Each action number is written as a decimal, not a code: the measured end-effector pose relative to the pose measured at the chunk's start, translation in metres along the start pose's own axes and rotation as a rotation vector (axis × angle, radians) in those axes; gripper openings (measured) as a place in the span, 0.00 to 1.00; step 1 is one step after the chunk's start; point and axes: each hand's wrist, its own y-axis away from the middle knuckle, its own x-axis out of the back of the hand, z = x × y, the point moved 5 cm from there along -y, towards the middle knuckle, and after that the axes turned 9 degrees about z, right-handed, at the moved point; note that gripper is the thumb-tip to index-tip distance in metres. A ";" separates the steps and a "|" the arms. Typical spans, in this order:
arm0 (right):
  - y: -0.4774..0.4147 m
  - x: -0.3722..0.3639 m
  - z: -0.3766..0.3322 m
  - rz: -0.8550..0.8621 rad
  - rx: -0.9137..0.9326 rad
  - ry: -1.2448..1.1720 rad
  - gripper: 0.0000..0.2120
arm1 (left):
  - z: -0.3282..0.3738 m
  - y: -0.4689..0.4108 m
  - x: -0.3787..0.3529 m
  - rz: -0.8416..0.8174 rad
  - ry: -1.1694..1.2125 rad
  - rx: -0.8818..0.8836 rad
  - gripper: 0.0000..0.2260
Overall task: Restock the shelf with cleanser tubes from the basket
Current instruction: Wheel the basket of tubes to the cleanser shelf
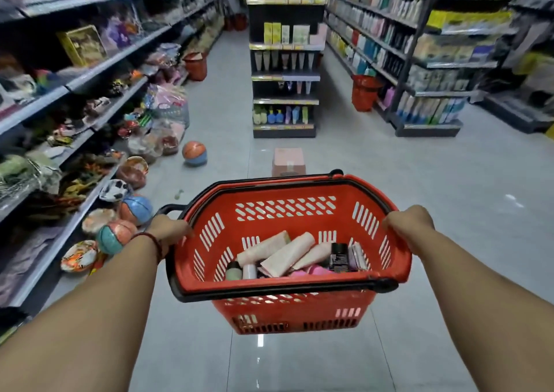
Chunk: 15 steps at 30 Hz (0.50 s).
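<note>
Dim aisle, blurred edges, fisheye bending

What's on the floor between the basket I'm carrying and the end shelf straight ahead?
In the head view, one pink box sits on the floor just beyond the red basket; past it, bare grey tile up to the end shelf.

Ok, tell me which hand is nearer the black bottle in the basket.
Right. The right hand grips the basket rim just right of the black bottle; the left hand grips the opposite rim, across the tubes.
</note>
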 end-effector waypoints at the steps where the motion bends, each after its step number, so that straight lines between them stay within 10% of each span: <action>1: -0.023 -0.013 -0.022 0.005 0.010 0.003 0.09 | 0.020 -0.024 -0.008 -0.003 -0.002 0.012 0.16; 15: -0.351 -0.235 -0.265 0.095 0.001 0.125 0.06 | 0.315 -0.406 -0.171 -0.144 -0.077 0.052 0.21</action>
